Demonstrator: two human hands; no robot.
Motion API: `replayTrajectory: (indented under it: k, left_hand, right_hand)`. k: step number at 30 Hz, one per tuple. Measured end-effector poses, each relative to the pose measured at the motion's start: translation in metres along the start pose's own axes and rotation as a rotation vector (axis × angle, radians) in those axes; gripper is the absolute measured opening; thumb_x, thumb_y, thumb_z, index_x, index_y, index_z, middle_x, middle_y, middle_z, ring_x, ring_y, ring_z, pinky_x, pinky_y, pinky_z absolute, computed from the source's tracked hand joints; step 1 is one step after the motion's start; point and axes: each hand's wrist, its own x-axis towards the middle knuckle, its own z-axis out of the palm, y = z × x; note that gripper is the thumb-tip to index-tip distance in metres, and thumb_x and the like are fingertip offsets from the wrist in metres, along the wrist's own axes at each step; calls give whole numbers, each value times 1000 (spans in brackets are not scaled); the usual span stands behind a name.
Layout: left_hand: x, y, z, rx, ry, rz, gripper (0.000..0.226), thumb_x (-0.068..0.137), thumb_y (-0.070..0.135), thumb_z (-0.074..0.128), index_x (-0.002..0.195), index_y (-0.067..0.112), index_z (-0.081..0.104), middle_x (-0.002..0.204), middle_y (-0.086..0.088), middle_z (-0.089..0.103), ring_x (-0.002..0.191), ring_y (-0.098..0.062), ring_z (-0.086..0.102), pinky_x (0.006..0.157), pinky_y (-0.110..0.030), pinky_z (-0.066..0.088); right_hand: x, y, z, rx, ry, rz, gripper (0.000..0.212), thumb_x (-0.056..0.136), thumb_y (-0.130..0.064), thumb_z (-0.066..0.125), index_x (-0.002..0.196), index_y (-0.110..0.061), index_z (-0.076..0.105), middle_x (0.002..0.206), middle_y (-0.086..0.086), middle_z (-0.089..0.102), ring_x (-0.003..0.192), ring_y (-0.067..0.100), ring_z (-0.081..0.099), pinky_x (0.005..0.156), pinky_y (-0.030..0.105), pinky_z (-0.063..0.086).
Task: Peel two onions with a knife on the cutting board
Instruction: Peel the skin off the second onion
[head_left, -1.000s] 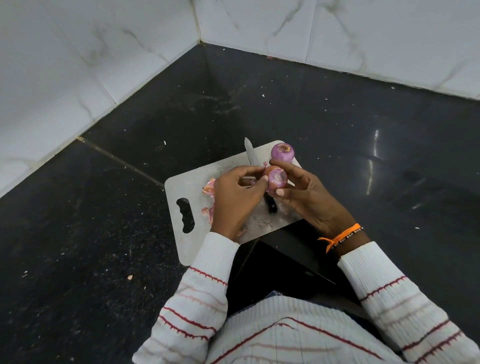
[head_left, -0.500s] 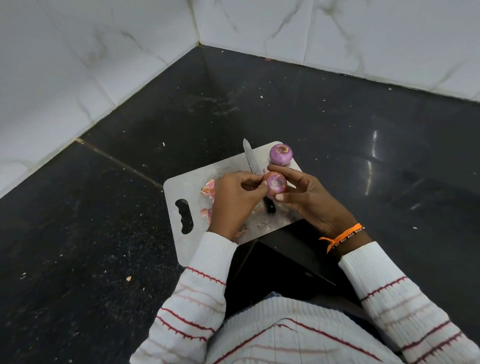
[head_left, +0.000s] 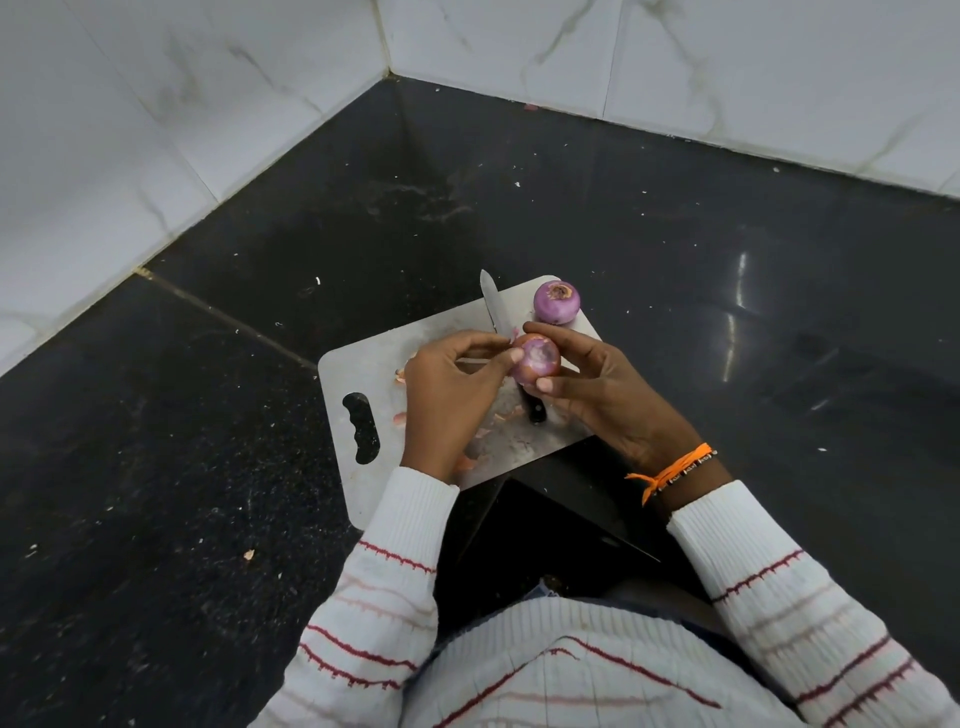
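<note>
Black countertop, marble-tiled corner: steel cutting board at the edge. Person's right hand cups a partly peeled onion above the board; left hand w/ thumb and fingers pinching its skin. Knife lies on board, 2nd onion at far corner. Peel scraps nearby.

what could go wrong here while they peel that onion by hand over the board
The knife lies on the cutting board right under both hands, blade bare; a downward slip of the left hand or right hand might meet it. The held onion is gripped only at the fingertips, so it may drop. The second onion sits at the board's far corner and might roll off if the board is bumped.
</note>
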Motion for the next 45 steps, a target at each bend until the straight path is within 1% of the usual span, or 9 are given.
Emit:
replayTrajectory:
  k: [6, 15, 22, 25, 28, 30, 33, 39, 45]
  left_hand:
    - [0, -2, 3, 137, -14, 22, 8, 84, 14, 71, 90, 11, 76, 74, 10, 67, 73, -5, 65, 65, -9, 51]
    - [3, -7, 5, 273, 10, 100, 4, 82, 15, 70, 83, 11, 70, 81, 4, 65, 73, -4, 60, 63, -4, 46]
    - [4, -12, 6, 169, 24, 42, 6, 84, 12, 68, 81, 16, 66, 85, 4, 64, 73, 0, 58, 63, -4, 45]
    - [3, -15, 6, 84, 23, -33, 8, 87, 10, 66, 86, 18, 68, 88, 7, 66, 76, 0, 61, 66, -7, 47]
    - [2, -12, 5, -35, 0, -60, 22, 89, 0, 59, 100, 13, 72, 98, 3, 71, 87, -4, 66, 74, -15, 54]
    - [0, -8, 5, -98, -18, -67, 21, 90, 2, 58, 104, 12, 72, 100, 2, 72, 90, -9, 68, 75, -22, 57]
    - [-5, -2, 6, -86, -21, -58, 18, 89, 12, 63, 105, 12, 72, 97, 3, 72, 89, -8, 68, 74, -18, 56]
    - [-10, 1, 3, -41, -4, -93, 23, 82, 24, 73, 102, 14, 74, 92, 1, 74, 86, -14, 70, 78, -40, 59]
    - [-12, 5, -1, 16, -28, -78, 22, 82, 20, 71, 102, 11, 74, 83, 2, 73, 78, -13, 70, 75, -36, 60]
  right_hand:
    - [0, 2, -3, -70, 54, -1, 54, 75, 17, 61, 122, -9, 58, 129, 12, 57, 110, 26, 61, 97, 41, 49]
    - [0, -4, -1, -226, 91, -10, 51, 75, 10, 67, 120, -13, 60, 121, 6, 63, 109, 23, 62, 93, 35, 52]
    - [-8, -10, 3, 1, -29, -8, 53, 75, 5, 62, 125, -11, 54, 125, 2, 62, 114, 22, 59, 90, 29, 53]
    - [-10, -11, 4, 158, -74, -19, 56, 68, -1, 71, 122, -12, 57, 121, 3, 64, 110, 22, 61, 84, 27, 54]
    - [-10, -7, 1, 252, -69, 4, 53, 63, -4, 79, 113, -13, 65, 115, 9, 66, 105, 24, 64, 83, 30, 56]
    - [-9, -5, 0, 253, -47, 29, 49, 72, 2, 68, 119, -9, 59, 117, 11, 63, 105, 25, 62, 87, 31, 55]
    - [-9, -4, -1, 252, -43, 34, 51, 76, 2, 52, 127, -4, 51, 124, 13, 58, 109, 26, 59, 93, 32, 49]
    - [-12, -5, 5, 171, -47, -29, 43, 82, 12, 46, 121, -5, 54, 114, 5, 67, 107, 19, 63, 85, 26, 54]
    - [-12, -5, 8, 69, -30, -59, 45, 82, 16, 46, 122, -5, 56, 119, 5, 64, 113, 20, 60, 85, 25, 53]
